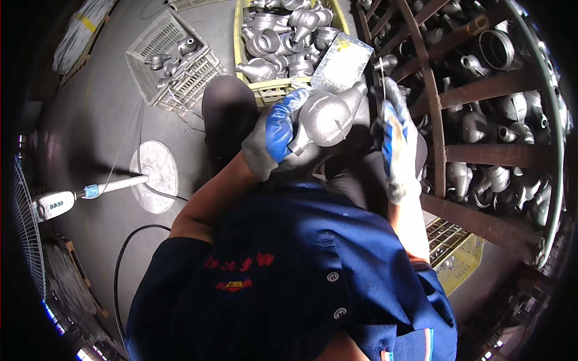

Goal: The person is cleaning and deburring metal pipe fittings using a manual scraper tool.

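My left hand (276,131), in a grey and blue coated glove, grips a grey metal casting (328,119) by its left side. The casting has a round, bulging body with a short pipe end at the lower left and another at the upper right. To its right is my right hand (397,135) in the same kind of glove, apart from the casting. A thin metal rod (383,78) sticks up from its fingers; the rod's lower part is hidden. Just beyond the casting lies a pale, speckled flat slab (343,65) with a yellow patch.
Ahead stands a yellow crate (277,93) heaped with similar castings. A grey crate (144,90) with a few castings is to its left. At right, a rusty metal rack (436,114) holds many castings. A fan stand's round base (162,174) and a black cable (123,253) are at left.
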Available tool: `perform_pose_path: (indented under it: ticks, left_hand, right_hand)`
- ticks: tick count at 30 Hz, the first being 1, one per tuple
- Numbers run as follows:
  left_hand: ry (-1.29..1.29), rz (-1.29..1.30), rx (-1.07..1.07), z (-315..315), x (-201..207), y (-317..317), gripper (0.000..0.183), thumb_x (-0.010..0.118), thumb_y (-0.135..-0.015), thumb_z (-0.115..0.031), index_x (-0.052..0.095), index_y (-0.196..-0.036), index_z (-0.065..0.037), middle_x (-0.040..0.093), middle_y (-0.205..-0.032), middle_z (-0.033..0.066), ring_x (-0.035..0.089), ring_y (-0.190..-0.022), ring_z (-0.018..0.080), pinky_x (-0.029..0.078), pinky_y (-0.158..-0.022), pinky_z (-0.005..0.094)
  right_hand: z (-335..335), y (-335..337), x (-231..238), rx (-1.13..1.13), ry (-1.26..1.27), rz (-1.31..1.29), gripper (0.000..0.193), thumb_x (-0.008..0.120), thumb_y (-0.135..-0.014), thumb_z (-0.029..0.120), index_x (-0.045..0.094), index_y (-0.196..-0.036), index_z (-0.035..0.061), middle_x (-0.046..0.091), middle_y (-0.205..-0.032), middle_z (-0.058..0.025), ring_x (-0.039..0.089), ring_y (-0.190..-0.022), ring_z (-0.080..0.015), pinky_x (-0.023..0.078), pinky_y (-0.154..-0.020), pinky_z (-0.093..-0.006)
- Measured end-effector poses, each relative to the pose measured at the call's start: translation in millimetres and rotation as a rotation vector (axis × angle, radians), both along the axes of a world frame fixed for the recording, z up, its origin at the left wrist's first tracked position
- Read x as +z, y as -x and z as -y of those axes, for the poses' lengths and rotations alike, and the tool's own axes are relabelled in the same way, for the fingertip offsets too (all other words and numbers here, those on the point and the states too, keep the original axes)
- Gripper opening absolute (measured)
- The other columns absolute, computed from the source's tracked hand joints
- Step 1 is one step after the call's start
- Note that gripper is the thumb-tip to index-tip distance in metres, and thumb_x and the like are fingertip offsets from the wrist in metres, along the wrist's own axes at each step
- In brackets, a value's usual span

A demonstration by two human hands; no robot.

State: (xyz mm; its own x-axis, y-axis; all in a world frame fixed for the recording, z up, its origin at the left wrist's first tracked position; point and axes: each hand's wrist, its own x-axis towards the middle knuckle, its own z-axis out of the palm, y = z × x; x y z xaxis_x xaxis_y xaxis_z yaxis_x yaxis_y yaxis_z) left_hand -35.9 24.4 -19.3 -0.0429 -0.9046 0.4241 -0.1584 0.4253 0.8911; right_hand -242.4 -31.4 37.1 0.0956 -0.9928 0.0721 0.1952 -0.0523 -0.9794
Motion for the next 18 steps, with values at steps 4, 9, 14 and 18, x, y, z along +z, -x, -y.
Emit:
perform_pose_path:
  ticks: [4,9,14,18]
  left_hand:
    - [-0.121,-0.156,-0.016,0,28,4,0.05,0.061,-0.084,-0.013,0.041,-0.126,0.007,0.052,-0.121,0.0169,0.053,-0.112,0.0223,0.039,-0.098,0.032]
    - [-0.234,-0.67,-0.178,-6,47,4,0.045,0.035,-0.096,-0.028,0.041,-0.127,0.004,0.051,-0.123,0.0136,0.05,-0.114,0.0197,0.035,-0.103,0.0315]
    - [-0.077,-0.699,-0.227,-3,49,6,0.042,0.037,-0.095,-0.024,0.041,-0.127,0.004,0.05,-0.124,0.0135,0.05,-0.114,0.0199,0.037,-0.102,0.0319]
    - [-0.151,-0.207,-0.054,2,38,-1,0.042,0.037,-0.096,-0.024,0.043,-0.125,0.004,0.051,-0.123,0.0136,0.051,-0.114,0.0199,0.038,-0.101,0.0321]
  right_hand:
    - [-34,11,8,0.193,-0.047,-0.276,0.044,0.05,-0.081,0.001,0.052,-0.125,-0.0008,0.06,-0.112,-0.008,0.056,-0.09,-0.0103,0.044,-0.081,-0.0227]
    - [-42,6,12,0.23,0.427,-0.624,0.035,0.056,-0.084,0.006,0.057,-0.119,0.0042,0.062,-0.11,-0.0134,0.062,-0.088,-0.0207,0.047,-0.08,-0.0273]
    - [-44,4,16,0.277,0.33,-0.624,0.032,0.058,-0.083,0.006,0.059,-0.116,0.0043,0.062,-0.109,-0.0134,0.062,-0.09,-0.0252,0.048,-0.079,-0.0314]
    - [-41,4,10,0.272,0.461,-0.684,0.031,0.061,-0.08,0.007,0.061,-0.111,0.0048,0.063,-0.101,-0.0142,0.061,-0.083,-0.0299,0.049,-0.074,-0.0345]
